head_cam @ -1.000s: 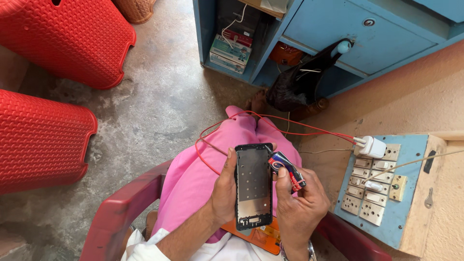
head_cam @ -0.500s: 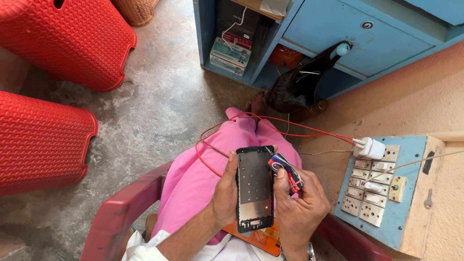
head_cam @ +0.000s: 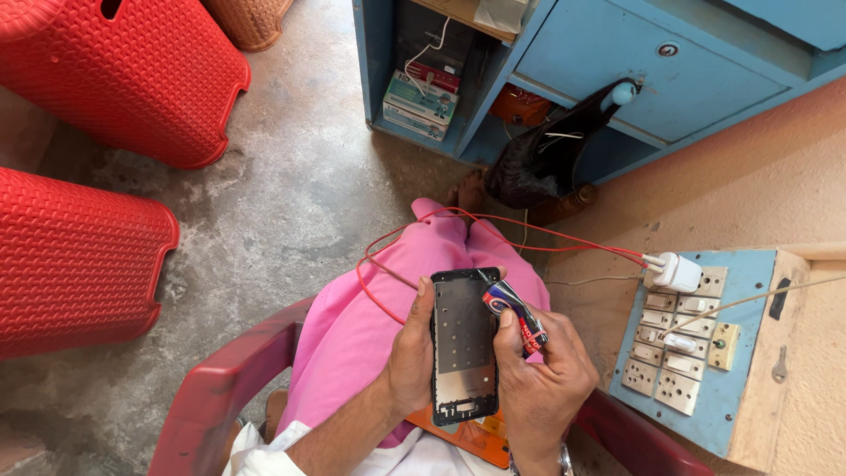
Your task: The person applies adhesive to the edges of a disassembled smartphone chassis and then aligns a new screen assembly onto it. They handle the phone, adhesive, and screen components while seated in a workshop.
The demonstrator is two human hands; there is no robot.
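The left hand [head_cam: 411, 357] grips the long edge of an opened phone frame [head_cam: 464, 345], holding it upright over the lap; the right hand [head_cam: 544, 381] is closed around a small blue and red tube [head_cam: 514, 313], its tip touching the frame's upper right edge; 1 red wire [head_cam: 529, 238] loops just beyond both hands to a white plug [head_cam: 675, 271] on the blue switchboard [head_cam: 705, 353], right of the right hand; 2 red stools [head_cam: 79, 256] stand well apart, left of the left hand.
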